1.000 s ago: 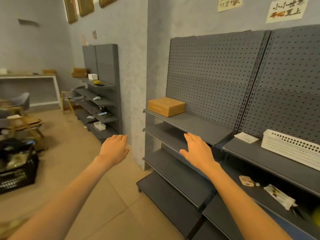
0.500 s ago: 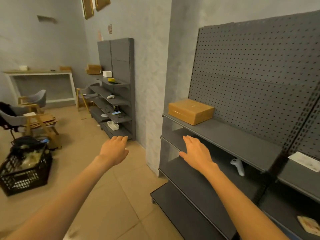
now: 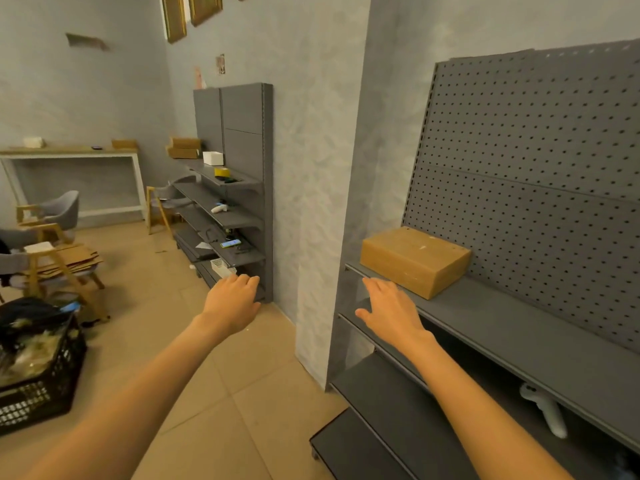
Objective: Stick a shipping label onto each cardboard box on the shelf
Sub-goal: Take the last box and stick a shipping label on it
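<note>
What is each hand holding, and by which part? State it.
Nothing is held. The left hand and right hand are both open and empty, reaching toward the cardboard box without gripping it.

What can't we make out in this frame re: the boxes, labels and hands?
Head view:
- Cardboard box: back face hidden by the box itself; no label visible on top.
- Far boxes: too small to tell whether labelled.
- Left hand, right hand: palms face away; no label visible in either.
</note>
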Demonstrator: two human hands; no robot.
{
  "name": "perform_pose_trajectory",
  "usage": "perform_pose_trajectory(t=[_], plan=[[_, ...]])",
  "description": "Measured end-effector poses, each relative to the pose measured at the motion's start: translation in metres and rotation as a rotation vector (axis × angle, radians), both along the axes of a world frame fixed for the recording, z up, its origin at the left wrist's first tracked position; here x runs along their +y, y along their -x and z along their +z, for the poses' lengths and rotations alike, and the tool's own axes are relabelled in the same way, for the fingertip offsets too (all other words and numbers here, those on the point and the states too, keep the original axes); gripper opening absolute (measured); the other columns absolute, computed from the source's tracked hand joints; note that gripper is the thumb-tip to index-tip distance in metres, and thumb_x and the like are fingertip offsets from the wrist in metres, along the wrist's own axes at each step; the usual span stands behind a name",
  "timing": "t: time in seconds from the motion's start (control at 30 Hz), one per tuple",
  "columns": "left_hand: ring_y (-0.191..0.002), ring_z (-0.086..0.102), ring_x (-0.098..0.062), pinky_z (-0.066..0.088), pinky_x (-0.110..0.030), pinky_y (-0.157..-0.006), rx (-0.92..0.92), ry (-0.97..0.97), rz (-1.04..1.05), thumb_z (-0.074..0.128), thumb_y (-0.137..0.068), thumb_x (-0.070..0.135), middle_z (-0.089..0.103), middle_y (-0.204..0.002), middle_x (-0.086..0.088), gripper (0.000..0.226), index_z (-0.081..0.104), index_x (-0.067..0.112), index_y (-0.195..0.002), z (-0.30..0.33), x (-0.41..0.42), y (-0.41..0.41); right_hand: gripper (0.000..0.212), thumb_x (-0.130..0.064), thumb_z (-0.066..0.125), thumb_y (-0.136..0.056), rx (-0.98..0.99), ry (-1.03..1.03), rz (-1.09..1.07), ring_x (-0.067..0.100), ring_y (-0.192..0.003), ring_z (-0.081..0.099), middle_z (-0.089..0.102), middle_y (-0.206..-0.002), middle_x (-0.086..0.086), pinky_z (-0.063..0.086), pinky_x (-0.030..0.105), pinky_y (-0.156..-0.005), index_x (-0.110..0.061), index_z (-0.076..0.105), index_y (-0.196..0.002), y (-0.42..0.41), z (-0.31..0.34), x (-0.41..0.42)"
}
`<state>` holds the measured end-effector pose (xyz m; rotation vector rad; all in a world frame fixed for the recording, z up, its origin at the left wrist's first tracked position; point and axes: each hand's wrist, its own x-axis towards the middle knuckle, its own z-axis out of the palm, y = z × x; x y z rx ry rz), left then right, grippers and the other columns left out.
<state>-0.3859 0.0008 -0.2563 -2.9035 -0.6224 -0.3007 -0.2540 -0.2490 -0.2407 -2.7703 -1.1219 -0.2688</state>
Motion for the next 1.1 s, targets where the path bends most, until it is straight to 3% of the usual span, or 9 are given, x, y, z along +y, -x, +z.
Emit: perform_pose_trajectory(t=[0.47, 0.7, 0.97, 1.1], plan=[[-0.122, 0.048, -0.029, 0.040, -0.038, -0.100, 0.000, -0.017, -0.362, 0.048, -0.094, 0.037, 0.051, -0.134, -0.009, 0.049, 0.042, 0.009, -0.134, 0.014, 0.133, -0.164, 0.062, -0.039, 0.052, -0.095, -0.015, -0.023, -0.344, 0.026, -0.134, 0.037, 0.037, -0.149, 0.005, 0.039, 0.038, -0.104, -0.013, 0.030, -0.146, -0.075, 0.000, 0.103], [-0.128, 0.043, -0.028, 0.037, -0.037, -0.104, 0.009, -0.004, -0.538, 0.043, -0.097, 0.037, 0.045, -0.141, -0.009, 0.052, 0.036, 0.010, -0.140, 0.006, 0.117, -0.239, 0.064, -0.039, 0.053, -0.094, 0.005, 0.006, -0.505, 0.025, -0.135, 0.035, 0.036, -0.149, 0.005, 0.038, 0.037, -0.105, -0.013, 0.028, -0.147, -0.102, -0.005, 0.091], [-0.122, 0.047, -0.031, 0.039, -0.039, -0.100, 0.021, -0.032, -0.638, 0.046, -0.094, 0.036, 0.051, -0.133, -0.012, 0.050, 0.041, 0.008, -0.135, 0.006, 0.091, -0.347, 0.041, -0.040, 0.052, -0.094, -0.066, 0.001, -0.679, 0.024, -0.115, 0.049, 0.054, -0.125, 0.007, 0.043, 0.033, -0.087, -0.010, 0.048, -0.122, -0.174, 0.006, 0.058], [-0.121, 0.048, -0.030, 0.041, -0.038, -0.098, -0.020, -0.051, -0.694, 0.046, -0.094, 0.035, 0.052, -0.133, -0.011, 0.048, 0.043, 0.009, -0.134, 0.025, 0.069, -0.401, 0.045, -0.038, 0.053, -0.094, -0.079, -0.039, -0.747, 0.025, -0.121, 0.046, 0.051, -0.132, 0.009, 0.044, 0.035, -0.093, -0.008, 0.046, -0.127, -0.214, 0.013, 0.034]])
